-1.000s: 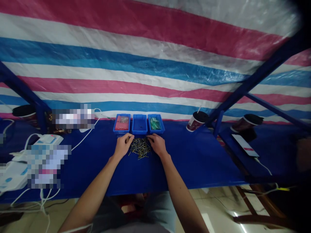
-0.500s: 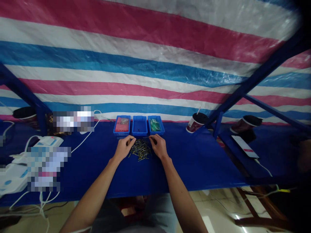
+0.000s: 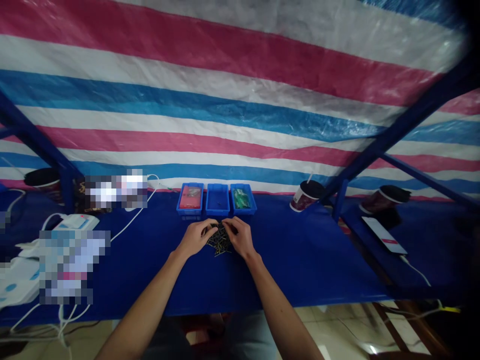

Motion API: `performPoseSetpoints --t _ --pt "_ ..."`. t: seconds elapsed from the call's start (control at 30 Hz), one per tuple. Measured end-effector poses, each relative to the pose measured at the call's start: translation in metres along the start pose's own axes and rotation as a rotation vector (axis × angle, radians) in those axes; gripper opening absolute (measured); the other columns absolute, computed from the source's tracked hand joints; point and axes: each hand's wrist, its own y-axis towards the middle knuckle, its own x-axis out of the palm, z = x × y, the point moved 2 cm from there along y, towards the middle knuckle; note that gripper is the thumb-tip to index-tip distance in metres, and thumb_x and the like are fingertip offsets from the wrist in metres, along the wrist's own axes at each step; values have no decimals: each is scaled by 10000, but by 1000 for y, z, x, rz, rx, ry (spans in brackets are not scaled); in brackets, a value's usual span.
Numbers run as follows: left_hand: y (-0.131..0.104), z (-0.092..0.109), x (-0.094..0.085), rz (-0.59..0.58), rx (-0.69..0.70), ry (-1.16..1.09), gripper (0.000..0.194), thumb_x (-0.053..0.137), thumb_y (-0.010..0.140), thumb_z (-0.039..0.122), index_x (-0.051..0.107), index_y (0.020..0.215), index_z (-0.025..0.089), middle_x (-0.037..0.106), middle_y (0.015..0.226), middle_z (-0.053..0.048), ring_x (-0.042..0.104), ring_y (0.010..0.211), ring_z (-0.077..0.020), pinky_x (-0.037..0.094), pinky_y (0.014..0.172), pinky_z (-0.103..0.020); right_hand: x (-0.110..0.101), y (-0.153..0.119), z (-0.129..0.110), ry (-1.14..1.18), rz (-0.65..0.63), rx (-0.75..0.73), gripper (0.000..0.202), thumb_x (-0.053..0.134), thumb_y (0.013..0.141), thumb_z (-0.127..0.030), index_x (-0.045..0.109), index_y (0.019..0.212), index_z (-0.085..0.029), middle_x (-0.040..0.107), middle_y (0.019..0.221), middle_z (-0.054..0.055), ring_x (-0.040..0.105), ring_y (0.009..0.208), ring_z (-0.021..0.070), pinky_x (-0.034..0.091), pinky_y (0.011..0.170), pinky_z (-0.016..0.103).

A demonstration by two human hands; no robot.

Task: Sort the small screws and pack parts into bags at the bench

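Observation:
A heap of thin, dark and brassy screws or nails [image 3: 219, 243] lies on the blue tabletop; their exact kind is too small to tell. Over its left side my left hand [image 3: 197, 239] is closed, fingers bent and thumb drawn near them. My right hand [image 3: 240, 237] is likewise closed at the heap's right side, its fingertips close to those of the left. Whatever sits between the fingertips is hidden. Just beyond stand a blue bin with a pink packet [image 3: 190, 198], a blue bin with nothing visible in it [image 3: 218, 200] and a blue bin with a green packet [image 3: 242, 198].
A lidded cup with a straw [image 3: 305, 196] stands at the back right. On the left lie white power strips [image 3: 22, 277] and cables. Past a blue frame post [image 3: 340, 197] are a phone [image 3: 384, 235] and another cup [image 3: 382, 199]. Striped sheeting [image 3: 225, 115] hangs behind.
Both hands have moved inward over the heap, from its two sides to almost meeting, and the heap looks narrower. The whole view has shifted slightly.

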Motion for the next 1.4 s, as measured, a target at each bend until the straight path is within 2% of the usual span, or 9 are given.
performPoseSetpoints --t 0.13,0.33,0.47,0.67,0.9,1.2,1.4 --pt "1 -1 1 -9 -2 14 304 526 966 412 658 1159 218 685 789 -1 556 612 -124 397 630 -225 2 0 -8 56 26 48 231 575 963 -362 733 945 -195 612 763 29 530 621 135 420 600 259" --pt "0 1 -3 5 20 -27 276 450 995 372 642 927 186 599 660 18 527 579 -122 379 624 -232 8 0 -16 107 31 102 219 601 947 -372 716 885 -196 600 754 22 522 630 137 420 607 260" --pt "-1 2 -5 9 12 -46 320 404 1009 399 591 864 185 585 644 23 525 572 -122 385 637 -234 9 -1 -14 55 -9 71 210 581 953 -359 705 907 -196 598 782 32 523 627 136 428 599 260" --pt "0 1 -3 -18 0 -66 304 428 1001 393 602 864 184 608 646 27 534 567 -117 377 626 -227 15 -4 -10 -33 -99 2 196 540 978 -325 694 981 -205 619 843 42 555 658 134 456 638 249" --pt "0 4 -3 -17 -7 -45 294 451 995 373 594 822 181 597 627 32 523 551 -111 364 617 -226 16 -4 -7 -51 -128 -42 184 523 995 -292 687 1016 -214 663 949 61 638 835 166 489 776 263" --pt "0 3 -3 -19 -4 -18 359 430 1004 384 565 740 181 576 609 31 537 570 -116 367 628 -226 13 -2 -15 -204 -217 -36 274 402 1038 -284 611 879 -204 604 850 36 576 714 143 424 689 246" --pt "1 5 -4 -13 -7 -13 344 429 997 375 582 756 183 590 623 20 539 580 -124 368 626 -228 11 -2 -13 -165 -176 -40 260 435 1027 -300 645 901 -212 618 847 41 582 720 150 435 691 253"
